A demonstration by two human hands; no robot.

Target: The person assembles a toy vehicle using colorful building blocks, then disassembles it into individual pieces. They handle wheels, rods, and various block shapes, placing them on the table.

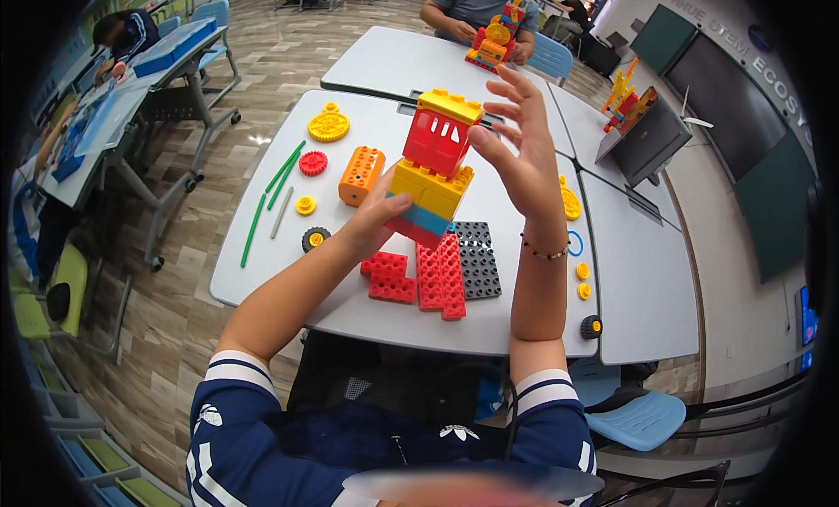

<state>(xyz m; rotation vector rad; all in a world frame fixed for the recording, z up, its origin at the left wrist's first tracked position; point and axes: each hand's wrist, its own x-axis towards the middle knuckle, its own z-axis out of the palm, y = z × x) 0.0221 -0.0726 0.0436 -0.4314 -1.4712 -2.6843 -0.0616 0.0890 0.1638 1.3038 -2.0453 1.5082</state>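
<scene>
My left hand (376,214) grips a tower of building bricks (430,192) by its lower left side, lifted over the white table. Yellow bricks top a red window piece; more yellow, blue and red bricks sit beneath. On the tower's right, my right hand (522,144) is raised with fingers spread, holding nothing; its thumb is close to the window piece, and I cannot tell whether it touches. Below the tower lie red studded plates (439,275), a dark grey plate (478,260) and red bricks (390,280). An orange block (361,176) stands beside my left hand.
Left on the table (288,284) lie a yellow gear (329,125), a red gear (313,163), green rods (253,230) and a wheel (315,239). Another wheel (592,327) sits at the right. Across the table a person (476,13) holds a brick model (496,39). A laptop (645,142) stands far right.
</scene>
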